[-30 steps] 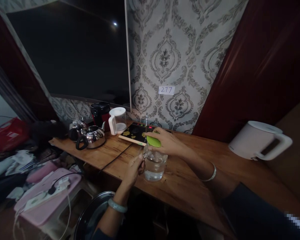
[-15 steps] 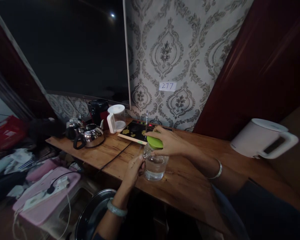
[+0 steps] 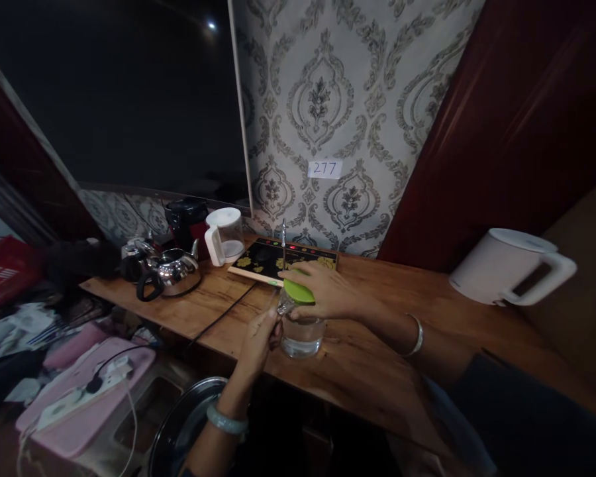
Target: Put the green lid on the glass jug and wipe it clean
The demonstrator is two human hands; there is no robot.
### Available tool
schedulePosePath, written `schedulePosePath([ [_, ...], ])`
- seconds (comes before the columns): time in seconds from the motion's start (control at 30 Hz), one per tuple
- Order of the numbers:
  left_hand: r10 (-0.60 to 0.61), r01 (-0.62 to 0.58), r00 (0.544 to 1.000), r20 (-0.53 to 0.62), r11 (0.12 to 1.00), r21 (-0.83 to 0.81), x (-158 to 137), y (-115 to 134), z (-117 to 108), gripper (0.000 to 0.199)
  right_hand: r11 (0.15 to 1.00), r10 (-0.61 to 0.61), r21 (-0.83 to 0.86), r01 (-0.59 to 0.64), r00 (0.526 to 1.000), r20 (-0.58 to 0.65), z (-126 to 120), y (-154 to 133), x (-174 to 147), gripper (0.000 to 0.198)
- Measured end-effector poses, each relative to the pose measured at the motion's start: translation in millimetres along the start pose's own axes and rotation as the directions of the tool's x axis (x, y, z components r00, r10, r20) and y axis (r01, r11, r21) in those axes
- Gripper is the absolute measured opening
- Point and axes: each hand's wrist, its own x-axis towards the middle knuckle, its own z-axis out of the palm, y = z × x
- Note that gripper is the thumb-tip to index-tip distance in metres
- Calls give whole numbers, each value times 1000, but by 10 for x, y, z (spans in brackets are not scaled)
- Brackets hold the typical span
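Note:
A clear glass jug [image 3: 302, 339] with water in it stands upright near the table's front edge. My left hand [image 3: 258, 336] is closed around its handle on the left side. A green lid [image 3: 298, 291] sits at the jug's mouth, slightly tilted. Over the lid lies my right hand [image 3: 330, 291], fingers curved and gripping it from above. The palm covers part of the lid and rim, so I cannot tell whether the lid is fully seated. Just behind the jug is a black electric tea stove [image 3: 261, 258] with gold flowers, lit red indicators and a thin metal spout [image 3: 284, 233].
Left on the wooden table [image 3: 228, 318] stand a steel kettle [image 3: 176, 273], a white-handled clear pitcher [image 3: 231, 235] and a black-red appliance [image 3: 186, 222]. A white electric kettle [image 3: 506, 268] stands far right. Below are a pink-topped stool [image 3: 79, 430] with a power strip and a dark basin [image 3: 179, 424].
My right hand and the green lid have come slightly lower on the jug, and the lid looks more tilted. My left hand stays at the handle. The camera view has shifted a little.

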Motion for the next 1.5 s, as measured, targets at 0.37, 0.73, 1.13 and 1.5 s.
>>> schedulePosePath([
  [0.37, 19, -18, 1000, -17, 999, 31, -24, 50, 14, 65, 956, 82, 292, -18, 974, -210, 68, 118, -152, 86],
  [0.73, 68, -65, 996, -56, 996, 58, -47, 67, 70, 63, 596, 650, 777, -202, 690, -319, 940, -396, -1014, 52],
  [1.13, 265, -203, 941, -213, 940, 274, -277, -4, 364, 49, 530, 737, 807, -259, 611, -288, 1035, -369, -1117, 52],
  [1.5, 117, -115, 993, -12, 988, 107, 121, 111, -34, 56, 660, 667, 101, -745, 518, -535, 901, 285, -2555, 46],
])
